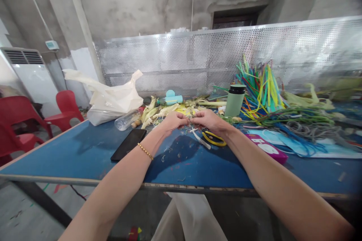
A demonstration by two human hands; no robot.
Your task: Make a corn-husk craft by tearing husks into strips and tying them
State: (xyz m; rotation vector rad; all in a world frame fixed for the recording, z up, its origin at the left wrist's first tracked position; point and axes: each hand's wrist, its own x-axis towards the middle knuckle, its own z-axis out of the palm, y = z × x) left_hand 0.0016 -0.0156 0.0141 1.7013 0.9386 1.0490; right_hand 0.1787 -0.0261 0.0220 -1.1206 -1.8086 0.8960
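"Blue tabletop (94, 158) filling my remote feed, and here we are: left hand (178, 121) and right hand (208, 119) above it, fingertips almost meeting!"

"What's in the grip?"

"Fingers curled on both sides, thumbs brought toward forefingers. Whether either one is closed on a piece, I can't tell from here; it's small and blurred at the tips."

"And the husks?"

"Pale husks (149, 113), loose on the table, just beyond the grip and spreading to its left. Scraps (178, 155) dotted on the near side. Just right of the grip, a white strip (200, 139) beside a yellow-handled tool (219, 143)."

"Left of the grip, go!"

"Black phone (129, 145) lying flat, nearer me than the fingers, close by the forearm with the gold bracelet (145, 152). Beyond the phone, a clear bottle (124, 122) on its side, then a white plastic bag (118, 97) slumped behind."

"And the right?"

"Green flask (234, 103) upright beyond the right hand, black lid on. Past it, a bright bundle of coloured stems (268, 90). Purple box (271, 152) by the right forearm, light-blue masks (299, 146) beyond."
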